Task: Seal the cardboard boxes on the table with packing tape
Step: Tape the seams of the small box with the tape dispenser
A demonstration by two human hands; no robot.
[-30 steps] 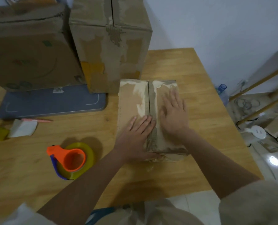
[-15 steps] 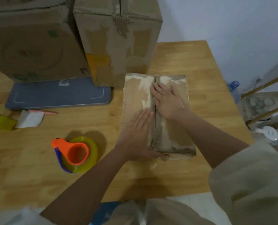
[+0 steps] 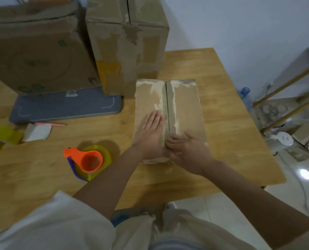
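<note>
- Cardboard boxes, three counted: one small flat box (image 3: pixel 184 107) under both hands; one tall box (image 3: pixel 126 44) beyond the left hand, just past the small box's far left corner; one large box (image 3: pixel 36 49) further left of that.
- Small flat box lies on the wooden table (image 3: pixel 227 112), flaps closed, centre seam (image 3: pixel 167 105) running away from the person. Pale torn patches along the seam. Contents not visible.
- Left hand (image 3: pixel 152 136): fingers spread flat, palm down on the left flap, just beside the seam.
- Right hand (image 3: pixel 185 150): on the right flap at the near end, fingertips (image 3: pixel 170 141) bent onto the seam; touching the left hand at the near edge. Whether it pinches tape there, cannot tell.
- Tape rolls, two counted: one yellowish roll on an orange dispenser (image 3: pixel 88 159) with blue handle, on the table left of the left forearm; a second yellow roll (image 3: pixel 0 139), partly cut off at the far left edge.
- Grey flat mat (image 3: pixel 65 105) left of the left hand, under the two bigger boxes.
- One white folded paper piece (image 3: pixel 37 132) and one pink pen-like stick (image 3: pixel 51 124) left of the hands, near the mat's front edge.
- Writing: a small label on the large box's lower edge and green marks on its face, too blurred to read. No legible brand.
- One blue-capped bottle (image 3: pixel 244 92) off the table, right of the right hand.
</note>
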